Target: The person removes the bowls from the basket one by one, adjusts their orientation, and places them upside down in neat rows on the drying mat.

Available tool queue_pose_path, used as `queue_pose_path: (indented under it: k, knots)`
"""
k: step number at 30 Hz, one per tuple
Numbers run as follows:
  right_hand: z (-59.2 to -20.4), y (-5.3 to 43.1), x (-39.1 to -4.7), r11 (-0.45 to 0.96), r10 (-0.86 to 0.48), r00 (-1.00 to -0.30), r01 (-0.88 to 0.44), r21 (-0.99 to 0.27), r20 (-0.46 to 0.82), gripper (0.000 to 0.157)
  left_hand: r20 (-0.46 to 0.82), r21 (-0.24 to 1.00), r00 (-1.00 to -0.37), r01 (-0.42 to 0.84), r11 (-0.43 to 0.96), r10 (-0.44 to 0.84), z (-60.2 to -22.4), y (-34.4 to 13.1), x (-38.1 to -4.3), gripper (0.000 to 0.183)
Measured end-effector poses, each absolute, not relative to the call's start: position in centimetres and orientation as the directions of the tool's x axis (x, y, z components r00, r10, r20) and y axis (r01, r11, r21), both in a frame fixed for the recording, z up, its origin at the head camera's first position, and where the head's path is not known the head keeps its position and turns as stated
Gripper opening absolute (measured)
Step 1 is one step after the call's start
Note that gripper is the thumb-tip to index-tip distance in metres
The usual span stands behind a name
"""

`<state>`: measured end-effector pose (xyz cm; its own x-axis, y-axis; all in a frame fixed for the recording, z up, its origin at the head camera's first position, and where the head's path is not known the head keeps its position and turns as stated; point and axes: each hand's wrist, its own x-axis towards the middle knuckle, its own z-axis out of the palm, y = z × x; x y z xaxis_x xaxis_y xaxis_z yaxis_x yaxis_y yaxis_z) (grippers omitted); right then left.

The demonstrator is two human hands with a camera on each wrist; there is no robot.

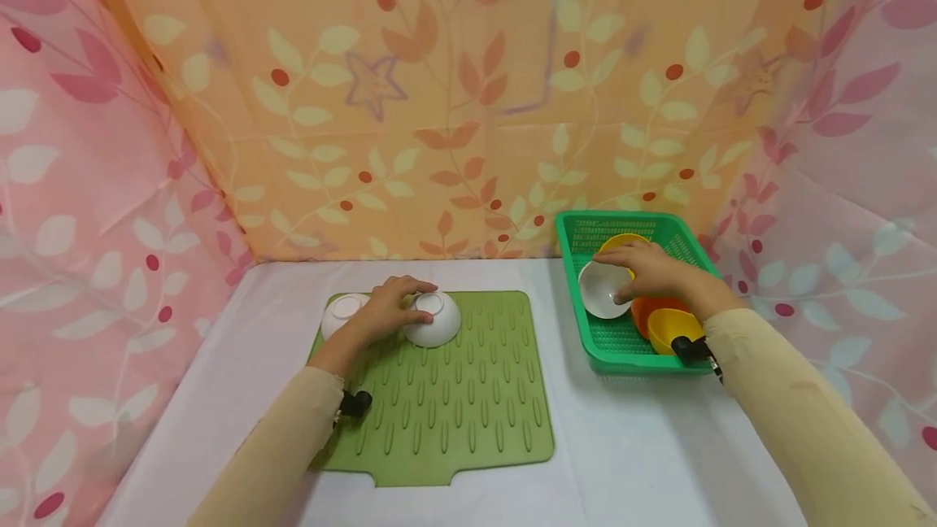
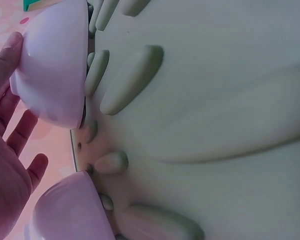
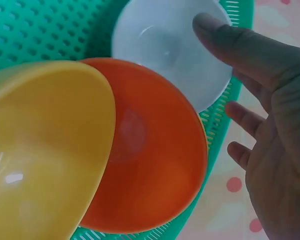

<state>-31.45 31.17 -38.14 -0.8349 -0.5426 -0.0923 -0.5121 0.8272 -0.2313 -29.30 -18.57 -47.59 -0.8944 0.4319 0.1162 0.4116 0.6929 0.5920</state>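
Note:
A white bowl (image 1: 439,325) stands upside down on the green ridged mat (image 1: 468,397). My left hand (image 1: 391,306) grips it near its foot, thumb on one side and fingers on the other. Beside it, partly behind my left wrist, a second upturned white bowl (image 1: 341,311) rests on the mat. On the right, my right hand (image 1: 651,271) holds another white bowl (image 1: 599,291) in the green basket (image 1: 586,340). Its thumb lies over the bowl's inside in the right wrist view, and the index finger passes behind the rim.
Inside the basket, an orange bowl (image 3: 155,150) lies partly under a yellow bowl (image 3: 45,150). Another yellow bowl (image 1: 622,242) shows at the basket's back. A white cloth (image 1: 578,437) covers the table. Patterned curtains (image 1: 468,145) enclose the back and both sides.

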Motion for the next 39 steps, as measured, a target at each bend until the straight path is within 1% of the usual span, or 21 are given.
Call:
queue_pose_path:
  k: [4, 8, 12, 16, 22, 27, 30, 35, 39]
  knots:
    - [-38.4, 30.8, -32.1, 0.834, -0.541, -0.827, -0.504, -0.225, -0.151, 0.093, 0.118, 0.586, -0.898, 0.408, 0.7, 0.425, -47.4, -18.4, -29.2, 0.059]
    - [-39.0, 30.8, -32.7, 0.837, -0.547, -0.806, -0.528, -0.143, -0.226, 0.104, 0.118, 0.583, -0.894, 0.415, 0.698, 0.432, -47.4, -18.0, -29.1, 0.059]
    - [-39.3, 31.3, -32.9, 0.856, -0.512, -0.807, -0.509, -0.093, -0.294, 0.107, 0.117, 0.585, -0.881, 0.434, 0.685, 0.459, -47.7, -17.5, -29.3, 0.059]
    - [-39.4, 32.3, -32.9, 0.878, -0.474, -0.827, -0.469, -0.094, -0.302, 0.109, 0.108, 0.597, -0.879, 0.432, 0.676, 0.465, -47.9, -17.3, -29.6, 0.059]
    - [-39.7, 33.1, -33.2, 0.894, -0.446, -0.859, -0.42, -0.154, -0.25, 0.105, 0.118, 0.601, -0.889, 0.418, 0.681, 0.442, -47.8, -17.5, -29.7, 0.058]
    - [-39.7, 34.0, -33.6, 0.894, -0.426, -0.892, -0.389, -0.224, -0.153, 0.101, 0.106, 0.619, -0.892, 0.405, 0.673, 0.438, -47.7, -17.6, -29.8, 0.058]
    - [-39.1, 34.1, -33.5, 0.886, -0.408, -0.909, -0.37, -0.28, -0.087, 0.102, 0.1, 0.617, -0.897, 0.395, 0.681, 0.43, -47.8, -17.7, -29.7, 0.059]
    - [-37.5, 33.6, -32.6, 0.866, -0.344, -0.939, -0.317, -0.387, -0.002, 0.107, 0.103, 0.606, -0.902, 0.391, 0.693, 0.42, -47.8, -18.0, -29.5, 0.059]
    - [-36.0, 32.1, -30.8, 0.843, -0.276, -0.96, -0.268, -0.466, 0.052, 0.108, 0.105, 0.597, -0.907, 0.385, 0.704, 0.407, -47.8, -18.3, -29.1, 0.06]
